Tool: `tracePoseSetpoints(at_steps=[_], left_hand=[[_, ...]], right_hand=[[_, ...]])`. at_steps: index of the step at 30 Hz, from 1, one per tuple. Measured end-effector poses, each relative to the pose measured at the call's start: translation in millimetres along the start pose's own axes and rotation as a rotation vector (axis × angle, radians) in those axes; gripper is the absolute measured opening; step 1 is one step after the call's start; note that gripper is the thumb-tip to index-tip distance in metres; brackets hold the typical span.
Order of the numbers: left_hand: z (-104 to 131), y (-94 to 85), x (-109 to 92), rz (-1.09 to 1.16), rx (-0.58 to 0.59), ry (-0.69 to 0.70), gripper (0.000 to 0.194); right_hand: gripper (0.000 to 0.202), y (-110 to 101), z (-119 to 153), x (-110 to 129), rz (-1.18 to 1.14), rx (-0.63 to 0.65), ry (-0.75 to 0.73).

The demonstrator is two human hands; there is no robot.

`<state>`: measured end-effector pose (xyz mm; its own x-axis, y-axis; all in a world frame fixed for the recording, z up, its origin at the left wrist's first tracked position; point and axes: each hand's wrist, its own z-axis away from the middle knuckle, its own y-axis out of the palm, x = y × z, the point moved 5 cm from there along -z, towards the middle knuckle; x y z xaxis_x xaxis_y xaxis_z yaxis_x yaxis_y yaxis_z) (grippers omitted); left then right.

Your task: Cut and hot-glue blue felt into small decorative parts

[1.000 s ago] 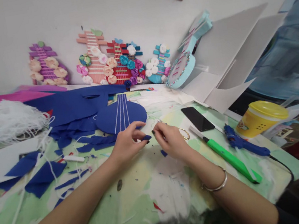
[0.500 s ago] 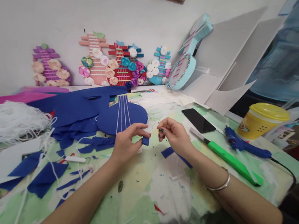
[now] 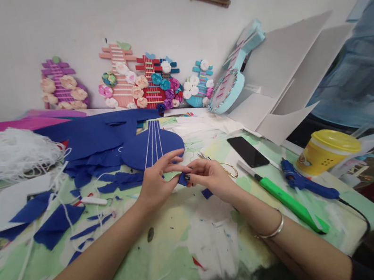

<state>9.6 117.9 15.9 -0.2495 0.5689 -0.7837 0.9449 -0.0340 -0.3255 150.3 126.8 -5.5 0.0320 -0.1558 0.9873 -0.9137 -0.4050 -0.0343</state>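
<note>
Between my two hands, at the middle of the view, is a small blue piece (image 3: 182, 179). My left hand (image 3: 159, 179) pinches it from the left, with its upper fingers stretched over it. The fingertips of my right hand (image 3: 208, 177) close on the same piece from the right, and the hands touch or nearly touch. Just behind them lies a round blue shape (image 3: 131, 151) with white strings across it. Gold-handled scissors (image 3: 229, 169) lie beyond my right hand, partly covered by it. Another blue scrap (image 3: 207, 194) rests below that hand.
A black phone (image 3: 248, 151), a green cutter (image 3: 290, 201), a blue glue gun (image 3: 307, 182) and a yellow tub (image 3: 327, 151) are on the right. White string (image 3: 19, 153) and blue scraps (image 3: 59, 221) cover the left. Decorated guitar shapes (image 3: 121, 77) stand along the wall.
My right hand has moved left and now meets my left hand at the blue piece. The gold scissors have come into view behind it.
</note>
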Motion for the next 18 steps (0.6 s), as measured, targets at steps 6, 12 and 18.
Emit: tracePoseSetpoints(at_steps=[6,12,18], left_hand=[[0.3,-0.3,3.5,0.21,-0.049,-0.089,0.038],[-2.3,-7.4,12.2,0.181,-0.14,-0.173,0.016],[-6.0,-12.7,10.4,0.112,-0.128,-0.14,0.018]], right_hand=[[0.011,-5.4,0.4,7.5,0.006,-0.117,-0.074],[0.015,-4.2,3.4,12.4,0.067,-0.099,-0.091],[0.017,-5.8,2.5,13.7,0.016,-0.128,-0.126]])
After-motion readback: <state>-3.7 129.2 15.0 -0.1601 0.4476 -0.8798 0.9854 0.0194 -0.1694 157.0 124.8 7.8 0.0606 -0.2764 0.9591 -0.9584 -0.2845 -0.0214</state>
